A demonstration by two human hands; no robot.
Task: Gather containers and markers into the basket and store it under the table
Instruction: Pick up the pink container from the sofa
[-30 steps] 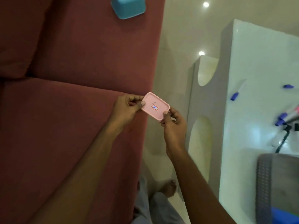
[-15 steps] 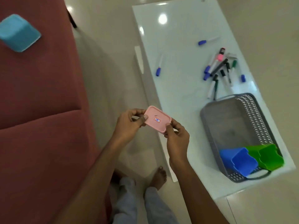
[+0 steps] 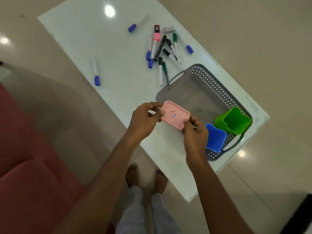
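Note:
A pink container (image 3: 174,115) with a small red-framed label is held between both hands above the near rim of the grey perforated basket (image 3: 212,83). My left hand (image 3: 145,119) pinches its left end and my right hand (image 3: 195,134) pinches its right corner. The basket stands on the white table (image 3: 118,48) and holds a blue container (image 3: 215,137) and a green container (image 3: 233,122). Several markers (image 3: 162,48) lie scattered beyond the basket, with one blue-capped marker (image 3: 95,71) lying apart to the left.
A red sofa (image 3: 28,174) fills the lower left. My bare feet (image 3: 146,176) stand on the beige floor between sofa and table. The basket sits close to the table's right corner.
The view has swung from the sofa to the table. Both hands carried the pink container rightward until it hangs over the basket's near rim. The blue container on the sofa has left view.

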